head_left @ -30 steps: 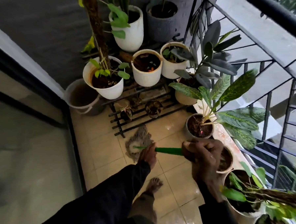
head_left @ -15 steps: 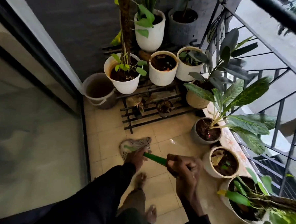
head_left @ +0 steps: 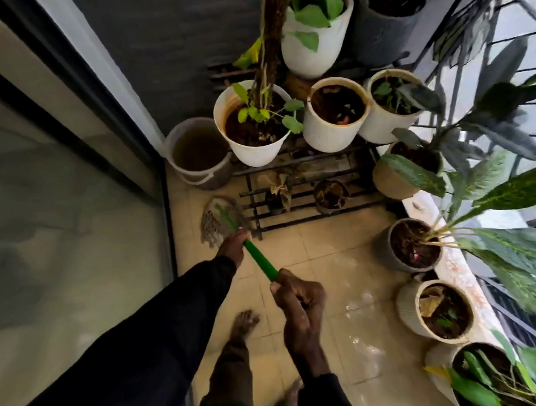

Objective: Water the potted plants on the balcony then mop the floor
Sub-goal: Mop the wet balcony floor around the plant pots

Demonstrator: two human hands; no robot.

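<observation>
1. Green plastic marks the mop handle (head_left: 259, 260), which runs diagonally from the right hand (head_left: 301, 307) up and left to the left hand (head_left: 232, 247); both hands are wrapped closed around it, the left lower down the shaft near the head.
2. String mop head (head_left: 217, 223) lies on the tiled floor (head_left: 329, 246) in the corner, just beside the grey bucket (head_left: 198, 152) and touching the front edge of the black slatted plant stand (head_left: 307, 192).
3. Wet sheen on the tiles beside the floor pots suggests the mopping stage is in hand (watering looks done, judging by dark soil).
4. To do this stroke well, I would keep the head flat and draw it back along the door track (head_left: 169, 228), away from the stand's legs, so strands do not snag.
5. Bare feet (head_left: 245, 321) stand on wet tile, so short strokes and steady footing seem wise, and the grey floor pot (head_left: 409, 246) deserves clearance.
</observation>
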